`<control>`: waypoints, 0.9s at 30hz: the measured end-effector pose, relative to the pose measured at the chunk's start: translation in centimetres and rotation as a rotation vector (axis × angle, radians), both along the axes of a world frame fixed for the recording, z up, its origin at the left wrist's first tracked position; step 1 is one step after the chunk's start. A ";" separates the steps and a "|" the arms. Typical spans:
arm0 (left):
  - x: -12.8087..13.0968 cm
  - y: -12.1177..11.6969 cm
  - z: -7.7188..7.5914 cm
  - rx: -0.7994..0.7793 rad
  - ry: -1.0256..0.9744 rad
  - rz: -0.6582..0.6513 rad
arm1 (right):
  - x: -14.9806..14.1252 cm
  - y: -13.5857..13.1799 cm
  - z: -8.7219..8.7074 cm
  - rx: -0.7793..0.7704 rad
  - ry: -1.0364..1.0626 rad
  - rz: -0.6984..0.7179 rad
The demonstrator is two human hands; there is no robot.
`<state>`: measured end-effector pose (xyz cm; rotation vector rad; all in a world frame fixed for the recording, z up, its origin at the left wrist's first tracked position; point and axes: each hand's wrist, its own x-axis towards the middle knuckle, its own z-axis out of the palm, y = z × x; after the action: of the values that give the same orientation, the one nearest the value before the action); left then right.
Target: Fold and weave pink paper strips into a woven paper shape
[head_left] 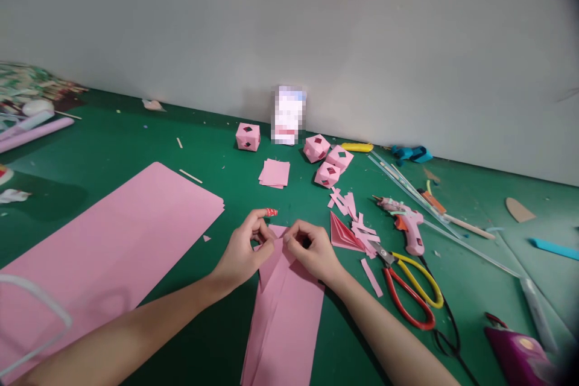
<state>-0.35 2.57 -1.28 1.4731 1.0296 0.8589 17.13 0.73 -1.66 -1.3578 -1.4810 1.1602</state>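
Long pink paper strips (294, 325) lie stacked in front of me, their far end folded into a point. My left hand (246, 247) pinches the left side of the fold, its index finger raised with a red patterned wrap on the tip. Opposite it, my right hand (314, 250) pinches the right side of the same paper. Just beyond the hands is a small pile of pink paper squares (274, 173). A folded pink paper piece (344, 234) lies beside my right hand, next to narrow pink offcuts (365, 230).
Large pink sheets (136, 241) cover the left. Pink paper cubes with cut-out holes (248, 137) stand near a blurred upright screen (288, 114) at the wall. Scissors (409, 289) with red and yellow handles, a pink glue gun (407, 226) and its black cord (446, 307) lie right.
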 end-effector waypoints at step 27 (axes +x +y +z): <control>0.0 0.3 0.5 -0.131 -0.019 0.121 | 0.3 0.3 -0.2 -0.022 0.080 -0.062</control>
<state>-0.35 2.87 -0.75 1.3006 1.1486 0.8726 17.46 1.00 -1.91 -1.3472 -1.3637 1.1809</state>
